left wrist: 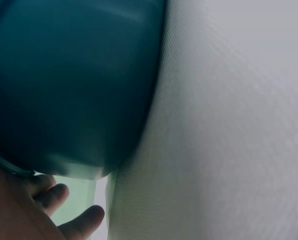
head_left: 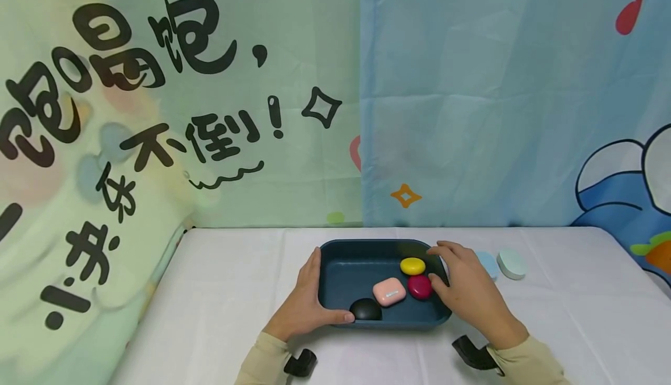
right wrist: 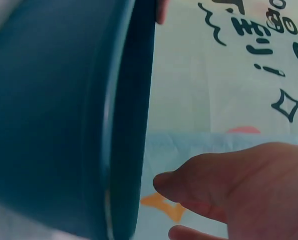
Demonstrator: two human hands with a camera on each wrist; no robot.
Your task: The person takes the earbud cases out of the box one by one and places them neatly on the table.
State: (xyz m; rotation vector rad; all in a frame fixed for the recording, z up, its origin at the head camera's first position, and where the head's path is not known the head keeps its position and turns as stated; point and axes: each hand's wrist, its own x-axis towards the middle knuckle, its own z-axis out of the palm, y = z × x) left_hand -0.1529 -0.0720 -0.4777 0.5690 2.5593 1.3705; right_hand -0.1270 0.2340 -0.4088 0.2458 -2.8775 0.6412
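On the table sits a dark blue rectangular tray [head_left: 346,280]. Inside lie a black dome-shaped thing [head_left: 366,309] at the front left, a pink rounded case [head_left: 389,292] with a small pale label, a yellow oval piece [head_left: 412,266] and a crimson round piece [head_left: 420,286]. My left hand [head_left: 304,300] rests against the tray's left end, its fingers straight along the side and the thumb along the front rim beside the black dome. Over the right end is my right hand [head_left: 469,283], fingers spread, thumb near the crimson piece. In the right wrist view the thumb [right wrist: 188,180] stands apart from the tray wall [right wrist: 54,125].
Behind my right hand are a light blue round piece [head_left: 488,265] and a mint green round piece [head_left: 511,264]. White cloth covers the table [head_left: 230,280]. A printed curtain [head_left: 293,169] hangs at the table's back edge. Black straps [head_left: 301,363] show at both wrists.
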